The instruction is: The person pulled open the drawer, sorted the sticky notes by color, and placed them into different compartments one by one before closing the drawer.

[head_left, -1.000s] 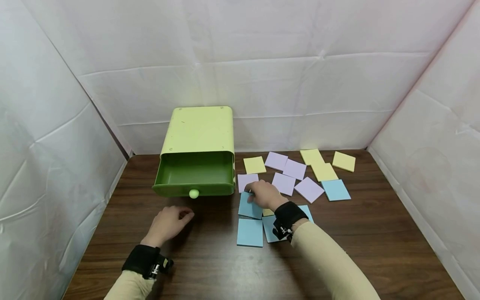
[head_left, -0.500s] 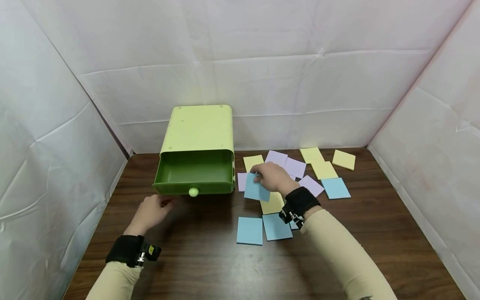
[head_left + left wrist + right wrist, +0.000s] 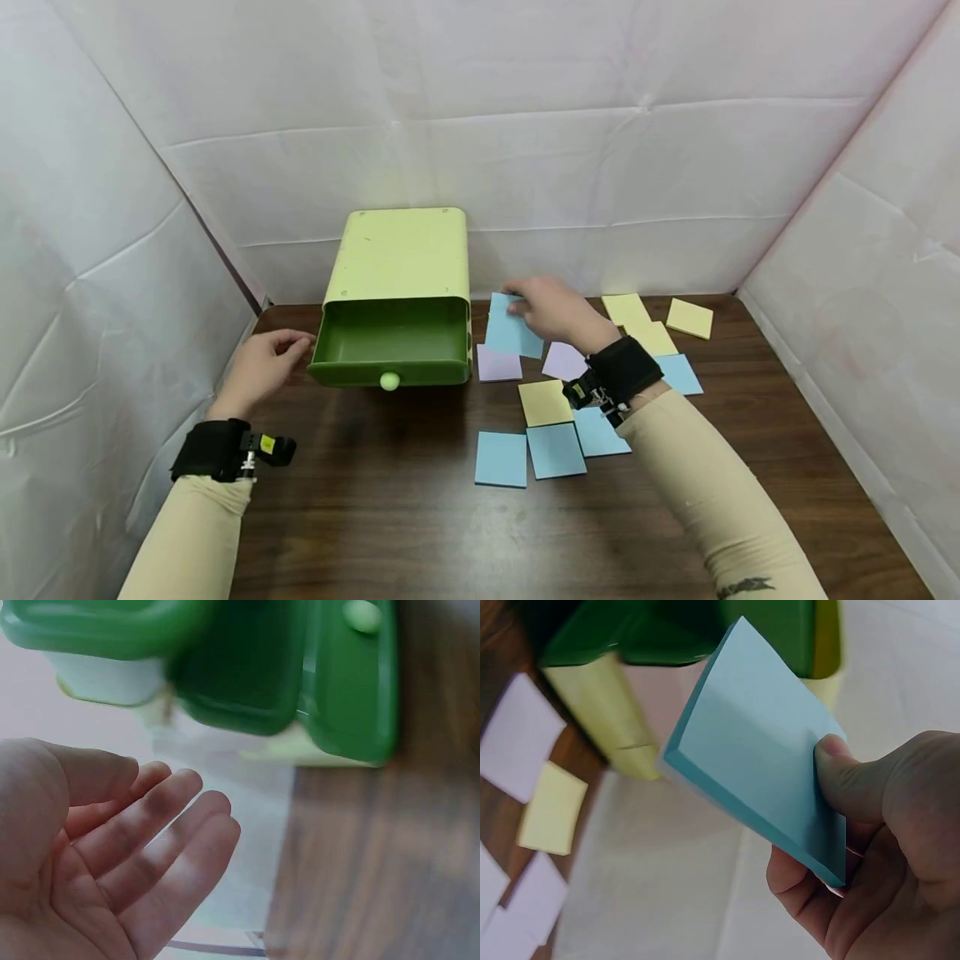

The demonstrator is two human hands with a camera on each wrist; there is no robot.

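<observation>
My right hand (image 3: 551, 310) pinches a blue sticky-note pad (image 3: 510, 330) (image 3: 761, 776) in the air, just right of the green drawer box (image 3: 397, 275); the thumb lies on the pad's top face. The box's dark green drawer (image 3: 390, 343) (image 3: 315, 671) is pulled out, with a pale round knob (image 3: 388, 382) on its front. My left hand (image 3: 262, 362) (image 3: 112, 847) hovers beside the drawer's left front corner, fingers relaxed and holding nothing.
Blue (image 3: 501, 457), yellow (image 3: 545, 402) and purple (image 3: 498, 363) pads lie scattered on the brown table (image 3: 420, 517) right of the box. More yellow pads (image 3: 688, 317) sit near the back right. White sheets wall in the back and both sides.
My right hand lifted a blue pad off the table and carried it up and back beside the drawer box. My left hand moved from the table's middle to the drawer's left corner.
</observation>
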